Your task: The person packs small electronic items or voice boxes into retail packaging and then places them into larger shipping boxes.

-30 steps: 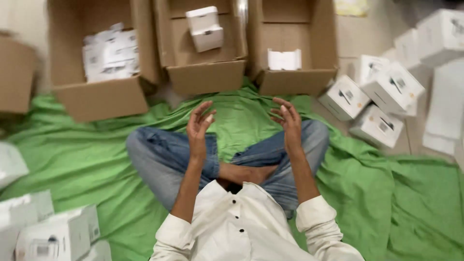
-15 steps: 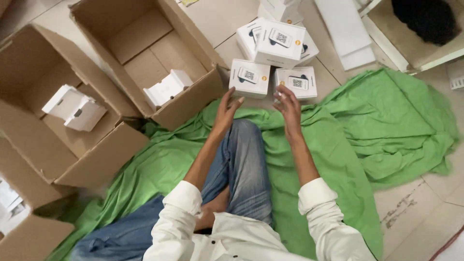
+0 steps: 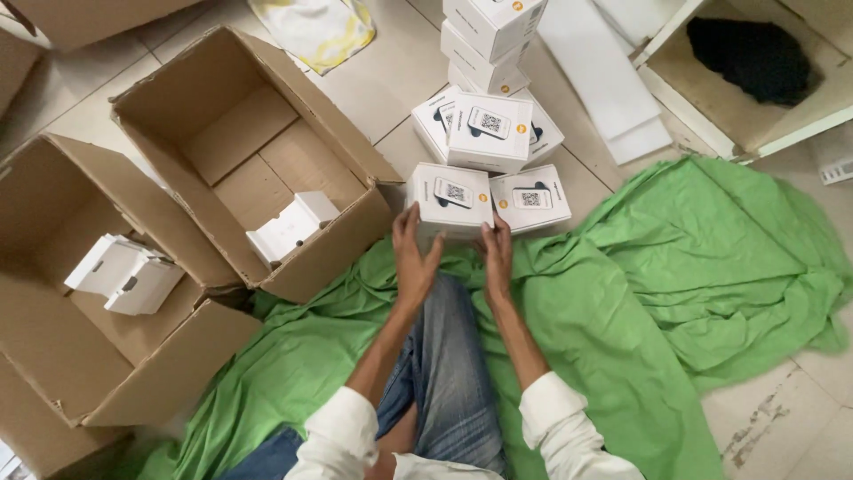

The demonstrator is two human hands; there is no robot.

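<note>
A small white product box sits on the floor at the edge of the green cloth. My left hand presses its left side and my right hand its right side, fingers spread around it. Right beside it lies another white box, and behind them a stack of the same white boxes rises toward the top of the view. I sit cross-legged in jeans and a white shirt.
An open cardboard carton with a white box inside stands to the left. A second open carton holds two white boxes. White flat panels and a wooden frame lie at the upper right.
My view has swung right toward the pile of white boxes. Both hands reached forward from above my lap and closed around the nearest white box.
</note>
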